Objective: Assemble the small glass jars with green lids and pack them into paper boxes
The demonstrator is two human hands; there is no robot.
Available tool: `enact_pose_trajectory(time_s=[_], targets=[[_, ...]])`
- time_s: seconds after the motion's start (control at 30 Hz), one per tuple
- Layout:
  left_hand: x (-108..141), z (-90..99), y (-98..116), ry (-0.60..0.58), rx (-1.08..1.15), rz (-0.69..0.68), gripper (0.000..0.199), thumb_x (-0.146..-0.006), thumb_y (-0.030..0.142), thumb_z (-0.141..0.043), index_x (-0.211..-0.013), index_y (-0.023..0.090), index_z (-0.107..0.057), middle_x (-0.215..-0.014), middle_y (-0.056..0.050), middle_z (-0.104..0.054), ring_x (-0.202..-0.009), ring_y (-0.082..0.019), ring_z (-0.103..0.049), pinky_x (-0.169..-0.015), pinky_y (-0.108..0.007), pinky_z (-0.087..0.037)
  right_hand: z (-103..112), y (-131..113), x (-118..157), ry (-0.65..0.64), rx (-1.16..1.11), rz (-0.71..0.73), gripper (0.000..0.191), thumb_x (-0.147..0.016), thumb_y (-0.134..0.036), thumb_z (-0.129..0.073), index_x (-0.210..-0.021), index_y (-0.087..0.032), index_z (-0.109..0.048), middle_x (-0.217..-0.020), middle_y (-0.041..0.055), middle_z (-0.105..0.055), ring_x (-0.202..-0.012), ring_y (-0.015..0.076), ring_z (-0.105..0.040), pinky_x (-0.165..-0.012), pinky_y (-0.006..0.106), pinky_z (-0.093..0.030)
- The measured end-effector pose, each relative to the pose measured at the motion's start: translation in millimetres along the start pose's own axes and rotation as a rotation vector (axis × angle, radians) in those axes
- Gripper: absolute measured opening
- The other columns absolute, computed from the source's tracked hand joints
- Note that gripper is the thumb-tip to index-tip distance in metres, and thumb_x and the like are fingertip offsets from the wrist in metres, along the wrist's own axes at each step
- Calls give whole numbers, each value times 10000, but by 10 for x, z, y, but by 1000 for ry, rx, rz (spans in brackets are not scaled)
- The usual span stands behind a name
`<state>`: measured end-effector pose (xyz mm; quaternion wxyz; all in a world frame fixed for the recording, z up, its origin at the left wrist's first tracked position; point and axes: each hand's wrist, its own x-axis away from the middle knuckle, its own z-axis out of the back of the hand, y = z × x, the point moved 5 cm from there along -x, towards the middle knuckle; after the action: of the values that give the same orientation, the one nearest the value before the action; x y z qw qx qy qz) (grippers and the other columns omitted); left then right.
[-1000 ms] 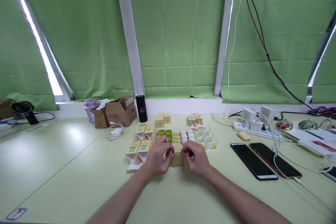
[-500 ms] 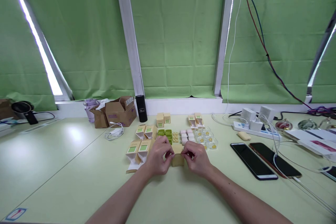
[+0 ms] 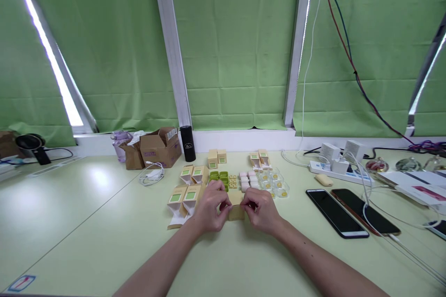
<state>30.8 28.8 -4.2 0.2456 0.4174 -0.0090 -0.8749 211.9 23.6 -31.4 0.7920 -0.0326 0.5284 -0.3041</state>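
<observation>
Between my hands a small kraft cardboard box [image 3: 237,212] rests on the table. My left hand [image 3: 213,208] pinches its left edge with thumb and forefinger, and my right hand [image 3: 260,209] pinches the right edge. Just beyond lie green square cups [image 3: 219,175], small beige cube pieces [image 3: 232,182], pale pink pieces [image 3: 248,180] and clear round containers with yellow centres [image 3: 275,182]. Left of my left hand stand several kraft boxes with green labels and open flaps [image 3: 183,198]. My fingers partly hide the box's edges.
Two closed-looking boxes [image 3: 216,158] and two open ones [image 3: 259,160] stand farther back. A black tumbler [image 3: 187,144] and a brown carton [image 3: 160,147] are at the back left. Phones [image 3: 336,213], cables and a power strip [image 3: 343,175] lie to the right.
Almost nothing differs. Both hands stay at the small box's edges, with only a very slight shift of the fingers.
</observation>
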Motion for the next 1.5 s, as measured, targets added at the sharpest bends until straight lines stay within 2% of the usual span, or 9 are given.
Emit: enact_pose_trajectory(time_s=[0.17, 0.33, 0.43, 0.57, 0.73, 0.87, 1.0, 1.23, 1.5], targets=[[13, -44, -33, 29, -60, 47, 179, -948, 192, -573, -795, 213, -664, -706, -45, -594, -789, -244, -557, -744, -414, -431, 13, -26, -12, -49, 24, 0, 167, -752, -63, -564, -777, -223, -607, -690, -4, -608, -593, 153, -530, -561, 265, -320], [32, -76, -200, 104, -214, 240, 251, -1020, 216, -538, -1059, 190, -785, -812, -71, -618, -804, -247, -593, -749, -399, -464, 55, -19, -29, -117, 57, -26, 264, -754, -88, -585, -978, -222, -625, -768, -11, -626, -608, 149, -529, -594, 265, -361], [45, -86, -284, 82, -277, 305, 270, -1025, 216, -538, -911, 200, -782, -744, -50, -582, -758, -239, -571, -727, -388, -446, 62, 7, -29, -159, 94, -34, 323, -743, -89, -590, -1036, -224, -613, -801, -12, -637, -605, 148, -533, -597, 266, -359], [51, -77, -296, 94, -307, 273, 346, -1008, 219, -559, -670, 202, -635, -684, -28, -528, -714, -217, -534, -700, -371, -414, 51, 86, -32, -166, 139, -74, 360, -759, -74, -587, -1084, -228, -600, -825, -1, -660, -636, 163, -570, -604, 269, -358], [48, -64, -285, 135, -321, 259, 390, -1012, 228, -546, -623, 206, -560, -649, -24, -514, -699, -216, -527, -699, -376, -410, 91, 186, -47, -97, 195, -177, 270, -835, -104, -564, -1072, -233, -580, -772, -13, -642, -631, 171, -572, -614, 271, -360], [47, -85, -324, 103, -270, 299, 244, -1024, 230, -551, -935, 206, -777, -744, -47, -617, -780, -243, -591, -767, -408, -470, 92, 86, -44, -121, 113, -111, 237, -876, -191, -605, -1108, -229, -574, -762, -21, -630, -606, 161, -558, -604, 273, -367], [55, -139, -374, 6, -180, 350, 323, -1034, 207, -515, -1177, 238, -803, -856, -61, -644, -856, -251, -638, -785, -415, -523, 25, -34, -22, -200, 154, -49, 308, -839, -200, -650, -1137, -233, -580, -820, -3, -683, -656, 175, -602, -616, 282, -356], [59, -129, -378, 3, -108, 372, 299, -1044, 208, -498, -1045, 232, -796, -880, -52, -642, -865, -242, -641, -780, -413, -549, 32, 41, -23, -199, 198, -71, 417, -772, -92, -608, -1165, -230, -588, -822, -4, -702, -654, 181, -619, -619, 282, -354], [49, -108, -350, 57, -138, 341, 254, -1025, 222, -530, -856, 213, -718, -801, -38, -615, -806, -231, -614, -731, -392, -524, 65, 170, -31, -142, 231, -107, 267, -788, -38, -592, -969, -233, -620, -906, 27, -729, -704, 182, -664, -631, 277, -405]])
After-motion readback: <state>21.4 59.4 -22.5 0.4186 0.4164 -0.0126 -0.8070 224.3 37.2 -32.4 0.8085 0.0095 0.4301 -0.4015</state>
